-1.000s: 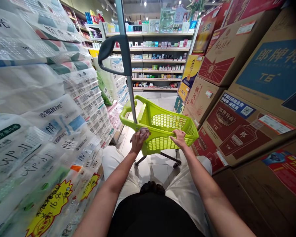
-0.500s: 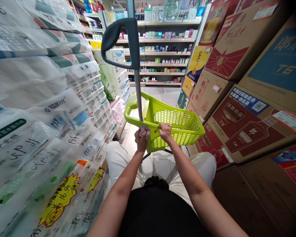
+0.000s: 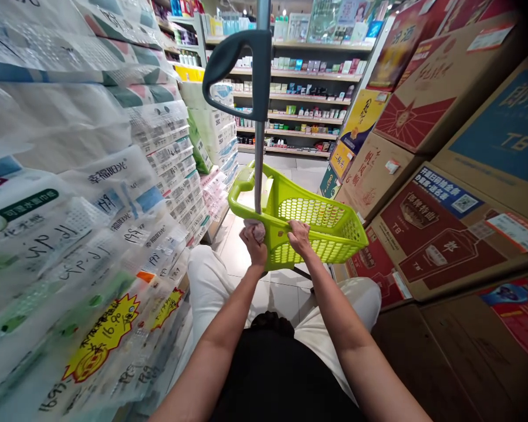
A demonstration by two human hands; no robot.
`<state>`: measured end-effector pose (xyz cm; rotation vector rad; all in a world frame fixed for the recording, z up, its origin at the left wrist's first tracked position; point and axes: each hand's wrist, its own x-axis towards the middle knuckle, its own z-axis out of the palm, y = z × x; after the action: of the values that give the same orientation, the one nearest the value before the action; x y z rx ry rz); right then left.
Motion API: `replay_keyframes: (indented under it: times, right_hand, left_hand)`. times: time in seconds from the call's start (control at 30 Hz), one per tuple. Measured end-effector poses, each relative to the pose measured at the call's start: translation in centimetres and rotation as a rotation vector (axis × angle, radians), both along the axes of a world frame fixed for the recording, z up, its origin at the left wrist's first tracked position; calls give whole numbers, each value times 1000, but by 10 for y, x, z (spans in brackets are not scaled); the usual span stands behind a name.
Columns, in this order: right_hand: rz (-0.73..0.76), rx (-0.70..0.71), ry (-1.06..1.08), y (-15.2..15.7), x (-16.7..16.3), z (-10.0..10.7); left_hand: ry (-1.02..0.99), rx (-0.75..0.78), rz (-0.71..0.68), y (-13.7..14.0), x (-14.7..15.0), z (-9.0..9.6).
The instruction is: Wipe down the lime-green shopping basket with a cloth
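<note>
Cloth (image 3: 254, 230) bunched in left hand (image 3: 254, 246), basket rim beneath right hand (image 3: 300, 238)

Soft, pale and crumpled, the cloth is held by the left hand against the smooth outer side of a lime-green plastic basket (image 3: 330, 243). Close by but apart from it, the right hand has its fingers hooked over the near rim. The basket sits just beyond both hands, its walls pierced by a lattice of small holes. Above the left hand rises a slim grey pole (image 3: 259, 158) with a dark, looped handle (image 3: 260, 76).

Below the hands lie pale floor tiles (image 3: 281, 290). Glossy plastic-wrapped packs (image 3: 171, 158) are stacked to their left, printed cardboard boxes (image 3: 453, 217) to their right; stocked shelves (image 3: 308, 73) stand well beyond.
</note>
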<state>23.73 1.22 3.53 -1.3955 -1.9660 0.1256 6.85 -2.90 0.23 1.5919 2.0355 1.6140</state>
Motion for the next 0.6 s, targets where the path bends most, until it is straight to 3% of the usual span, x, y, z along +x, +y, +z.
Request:
replay_keyframes:
  times: [0.1,0.17,0.23,0.33,0.4,0.47,0.6]
  right_hand:
    - [-2,-13,-6,0,0,3]
    - [-10,-21,-33,2,-1,4]
    - [-19,-20,-68,3,-1,4]
    - [-10,-17,-76,3,0,5]
    - [23,-30,-32,1,2,7]
    - [70,-55,34,-1,5,9]
    - [155,-117,136,-3,11,13]
  left_hand:
    - [-24,-106,-156,-28,16,-42]
    - [-31,-133,-210,-36,19,-57]
    - [-34,-98,-176,-30,16,-49]
    - [22,31,-134,-8,9,-16]
    - [76,98,-155,1,7,-4]
    - [103,93,-169,-2,8,-12]
    - [119,-87,-227,-30,6,-57]
